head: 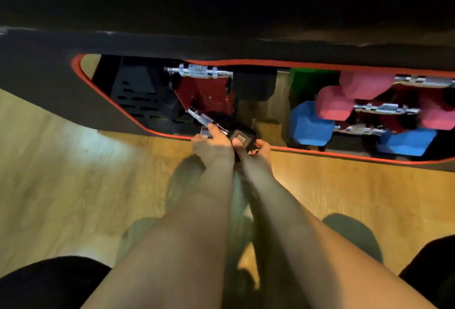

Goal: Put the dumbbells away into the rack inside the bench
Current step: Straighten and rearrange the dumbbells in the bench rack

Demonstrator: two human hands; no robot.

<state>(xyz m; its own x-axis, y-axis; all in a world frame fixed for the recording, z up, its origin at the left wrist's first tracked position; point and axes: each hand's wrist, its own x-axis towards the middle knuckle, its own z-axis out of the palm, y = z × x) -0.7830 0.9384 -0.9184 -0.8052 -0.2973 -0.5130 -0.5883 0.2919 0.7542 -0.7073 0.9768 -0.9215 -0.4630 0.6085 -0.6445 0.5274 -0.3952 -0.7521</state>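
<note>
Since the black dumbbell (240, 136) looks dense and rigid, both hands hold it, left hand (213, 147) curled round its knurled chrome handle (206, 120), right hand (256, 152) gripping the near head.

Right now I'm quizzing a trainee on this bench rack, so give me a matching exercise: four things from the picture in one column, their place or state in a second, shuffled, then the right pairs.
Things:
1. black dumbbell
2. blue dumbbell
3. pink dumbbell
4. red rack

Places or states:
A. racked at the right, lowest row
B. held by both hands at the opening's lower edge
C. left half of the opening, chrome handle resting across its top
D. racked at the right, above the blue one

Pairs: 1-B, 2-A, 3-D, 4-C. The left hand grips the handle; the right hand holds the black head.
</note>
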